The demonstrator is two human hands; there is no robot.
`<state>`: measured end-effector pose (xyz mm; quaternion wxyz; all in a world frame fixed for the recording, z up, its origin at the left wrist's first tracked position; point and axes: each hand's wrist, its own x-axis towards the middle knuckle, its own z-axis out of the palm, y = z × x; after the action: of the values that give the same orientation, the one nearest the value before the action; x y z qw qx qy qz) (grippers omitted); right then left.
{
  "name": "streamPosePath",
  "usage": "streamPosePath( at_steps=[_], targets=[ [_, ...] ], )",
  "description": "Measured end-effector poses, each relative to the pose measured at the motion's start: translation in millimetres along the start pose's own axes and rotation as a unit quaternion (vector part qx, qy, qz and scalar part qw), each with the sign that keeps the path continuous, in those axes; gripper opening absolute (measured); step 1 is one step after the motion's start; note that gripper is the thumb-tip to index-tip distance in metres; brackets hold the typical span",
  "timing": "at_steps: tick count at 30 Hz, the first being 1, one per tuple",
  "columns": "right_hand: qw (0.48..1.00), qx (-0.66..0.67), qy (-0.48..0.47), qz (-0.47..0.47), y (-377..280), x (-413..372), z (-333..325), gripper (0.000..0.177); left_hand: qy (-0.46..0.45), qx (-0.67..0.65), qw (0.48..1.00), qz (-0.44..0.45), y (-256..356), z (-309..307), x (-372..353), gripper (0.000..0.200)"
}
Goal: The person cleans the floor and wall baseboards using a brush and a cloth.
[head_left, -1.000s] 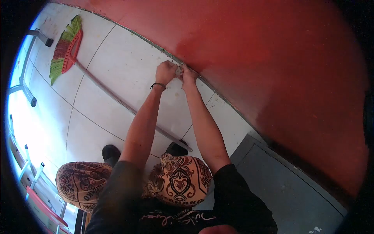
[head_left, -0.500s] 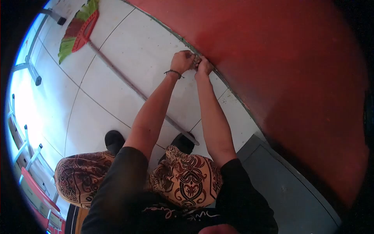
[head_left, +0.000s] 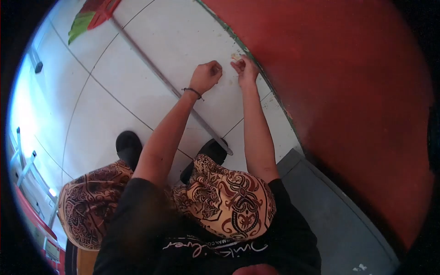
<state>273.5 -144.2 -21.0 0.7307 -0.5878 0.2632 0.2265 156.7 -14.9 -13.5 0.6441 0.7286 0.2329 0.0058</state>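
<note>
My left hand (head_left: 207, 76) is curled closed above the white tiled floor, a dark cord bracelet (head_left: 192, 93) round its wrist. Whatever its fingers may hold is hidden. A short way to the right, my right hand (head_left: 247, 71) has its fingers bent but apart, close to the foot of the red wall (head_left: 330, 82). At its fingertips shows a small yellowish-orange scrap (head_left: 236, 57). Below my left wrist a broom handle (head_left: 151, 68) crosses the floor, leading to the red and green broom head (head_left: 98, 17).
Flakes and crumbs lie along the green edge strip (head_left: 233, 34) at the wall. A grey panel (head_left: 330, 201) is at lower right. Two dark shoes (head_left: 129, 147) stand below patterned trousers (head_left: 238, 201). Metal furniture legs (head_left: 35, 59) show at left.
My hands, earlier together around a small brownish clump, have come apart, left hand moving leftward. The clump no longer shows. The view has shifted, with the broom head now higher in it.
</note>
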Motion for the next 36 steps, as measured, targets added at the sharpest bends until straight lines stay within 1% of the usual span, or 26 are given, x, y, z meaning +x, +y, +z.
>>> streamPosePath(
  at_steps=[1, 2, 4, 5, 6, 7, 8, 10, 11, 14, 16, 17, 18, 20, 22, 26, 28, 30, 34, 36],
  targets=[
    [0.999, 0.017, -0.020, 0.019, 2, 4, -2, 0.008, 0.007, 0.057, 0.997, 0.058, -4, -1, 1, 0.011],
    [0.999, 0.010, -0.020, 0.030, 6, 9, -1, 0.008, 0.011, 0.114, 0.987, 0.116, -7, -1, 0, 0.010],
    [0.997, 0.009, 0.070, 0.040, -10, -2, 21, 0.013, 0.011, 0.126, 0.986, 0.107, -8, 1, -5, 0.011],
    [0.996, 0.005, 0.075, 0.046, -7, 7, 19, 0.013, 0.012, 0.168, 0.979, 0.110, -8, 5, -6, 0.011],
    [0.994, 0.031, 0.086, 0.059, -5, 21, 19, 0.014, 0.012, 0.212, 0.970, 0.115, -8, 6, -8, 0.011],
    [0.991, 0.057, 0.097, 0.071, -4, 25, 21, 0.015, 0.010, 0.212, 0.971, 0.110, -9, 7, -8, 0.011],
    [0.991, 0.054, 0.098, 0.074, -3, 24, 20, 0.015, 0.013, 0.218, 0.968, 0.120, -9, 8, -8, 0.011],
    [0.987, 0.072, 0.133, 0.062, -10, 16, 26, 0.016, 0.021, 0.221, 0.967, 0.126, -5, 10, -12, 0.011],
    [0.987, 0.069, 0.131, 0.063, -14, 12, 30, 0.016, 0.026, 0.227, 0.963, 0.140, -3, 10, -12, 0.011],
    [0.990, 0.068, 0.120, 0.043, -19, 11, 35, 0.014, 0.034, 0.237, 0.957, 0.161, 5, 4, -12, 0.010],
    [0.989, 0.037, 0.142, 0.008, -18, 9, 40, 0.013, 0.030, 0.240, 0.956, 0.167, 4, 4, -16, 0.010],
    [0.989, 0.037, 0.144, 0.008, -17, 9, 44, 0.013, 0.040, 0.246, 0.953, 0.172, 3, 4, -15, 0.010],
    [0.988, 0.022, 0.156, -0.012, -16, 10, 48, 0.014, 0.050, 0.253, 0.950, 0.178, 3, 4, -13, 0.011],
    [0.984, 0.006, 0.177, -0.030, -12, 6, 46, 0.014, 0.037, 0.259, 0.951, 0.165, 3, 5, -14, 0.011],
    [0.985, 0.002, 0.163, -0.055, -11, 9, 46, 0.015, 0.029, 0.271, 0.949, 0.159, 5, 5, -14, 0.012],
    [0.986, 0.007, 0.156, -0.050, -19, 1, 45, 0.015, 0.023, 0.273, 0.949, 0.156, 7, 4, -12, 0.012],
    [0.995, 0.054, 0.083, 0.023, -27, 3, 33, 0.016, 0.025, 0.269, 0.950, 0.158, 5, 7, -14, 0.012],
    [0.995, 0.059, 0.067, 0.033, -29, 5, 28, 0.016, 0.041, 0.269, 0.946, 0.175, 4, 7, -12, 0.010],
    [0.996, 0.059, 0.042, 0.059, -29, 8, 24, 0.020, 0.022, 0.272, 0.950, 0.154, 2, 6, -13, 0.010],
    [0.994, 0.079, 0.047, 0.056, -28, 9, 25, 0.018, 0.026, 0.283, 0.947, 0.152, 2, 6, -12, 0.011]
  ],
)
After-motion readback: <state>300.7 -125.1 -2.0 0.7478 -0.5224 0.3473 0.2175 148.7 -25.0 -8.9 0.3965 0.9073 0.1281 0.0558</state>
